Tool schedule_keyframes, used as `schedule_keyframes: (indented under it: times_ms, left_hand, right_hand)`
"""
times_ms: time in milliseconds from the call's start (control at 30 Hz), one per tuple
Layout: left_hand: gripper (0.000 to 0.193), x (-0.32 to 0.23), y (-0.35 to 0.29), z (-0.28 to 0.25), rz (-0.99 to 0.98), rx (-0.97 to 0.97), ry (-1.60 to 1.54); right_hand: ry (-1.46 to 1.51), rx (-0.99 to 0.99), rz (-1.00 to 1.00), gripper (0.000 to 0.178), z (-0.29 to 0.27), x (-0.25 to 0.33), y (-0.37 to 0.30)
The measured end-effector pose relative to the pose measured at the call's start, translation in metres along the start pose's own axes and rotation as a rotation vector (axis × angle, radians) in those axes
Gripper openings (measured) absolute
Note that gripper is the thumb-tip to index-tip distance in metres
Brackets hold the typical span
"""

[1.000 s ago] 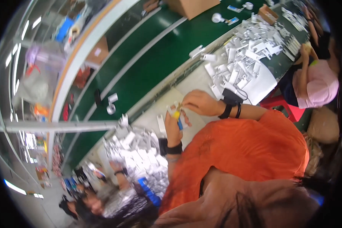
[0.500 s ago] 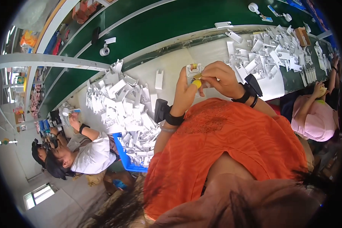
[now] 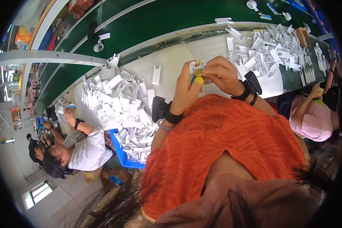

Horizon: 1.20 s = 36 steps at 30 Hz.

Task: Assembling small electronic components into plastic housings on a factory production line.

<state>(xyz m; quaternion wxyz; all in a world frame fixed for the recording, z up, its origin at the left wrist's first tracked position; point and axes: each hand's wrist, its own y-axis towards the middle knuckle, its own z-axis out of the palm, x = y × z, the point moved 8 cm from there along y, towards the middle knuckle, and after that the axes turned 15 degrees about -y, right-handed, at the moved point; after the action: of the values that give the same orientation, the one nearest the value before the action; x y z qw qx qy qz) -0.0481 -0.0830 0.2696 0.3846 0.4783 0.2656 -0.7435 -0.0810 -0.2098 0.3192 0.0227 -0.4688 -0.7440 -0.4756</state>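
Observation:
My left hand (image 3: 186, 89) is closed around a small white plastic part (image 3: 192, 69), held up over the table. A yellow covering (image 3: 198, 80) wraps the tip of my left thumb. From the other side my right hand (image 3: 223, 76) reaches in with its fingers pinched at the part. A small brass-yellow piece (image 3: 198, 71) shows in the part, right by those fingertips; whether my right fingers grip this piece or the part's edge is hidden. Just left of my hands, a single white bracket-shaped part (image 3: 156, 75) lies on the pale table surface (image 3: 171, 62).
Loose white plastic parts (image 3: 119, 95) are heaped on the left, above a blue bin (image 3: 121, 156) of similar parts. Another heap (image 3: 260, 53) lies at the right. A green conveyor belt (image 3: 148, 22) runs behind. Co-workers sit left, one in a white shirt (image 3: 91, 150), and right, in pink (image 3: 311, 119).
Both hands stay together at the white part, which looks slightly turned. My right fingers have shifted a little around it. The whole view has moved slightly.

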Motion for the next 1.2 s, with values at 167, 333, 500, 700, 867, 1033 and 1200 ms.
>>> schedule_keyframes:
  times_ms: [167, 333, 500, 700, 867, 1033, 1200]
  left_hand:
    - [0.040, 0.001, 0.000, 0.000, 0.019, -0.005, 0.021]
    - [0.040, -0.003, -0.001, 0.004, 0.013, -0.004, 0.084]
    - [0.039, 0.000, 0.001, 0.003, 0.010, 0.008, 0.115]
    - [0.039, 0.008, 0.001, 0.002, -0.032, 0.024, 0.017]
    - [0.038, 0.007, -0.001, 0.002, -0.018, 0.023, 0.042]
    - [0.040, 0.016, 0.000, -0.002, -0.026, 0.014, -0.081]
    - [0.042, 0.016, -0.001, -0.003, -0.020, 0.026, -0.092]
  right_hand:
    - [0.017, 0.008, 0.009, 0.022, 0.002, -0.002, -0.002]
    - [0.034, 0.018, 0.027, 0.022, 0.004, -0.005, -0.004]
    - [0.125, 0.048, 0.095, 0.023, 0.009, -0.013, -0.011]
    - [0.142, 0.050, 0.087, 0.021, 0.009, -0.014, -0.012]
    - [0.107, 0.046, 0.098, 0.021, 0.010, -0.013, -0.014]
    - [0.154, 0.089, 0.143, 0.021, 0.012, -0.019, -0.014]
    - [0.151, 0.115, 0.100, 0.020, 0.012, -0.016, -0.010]
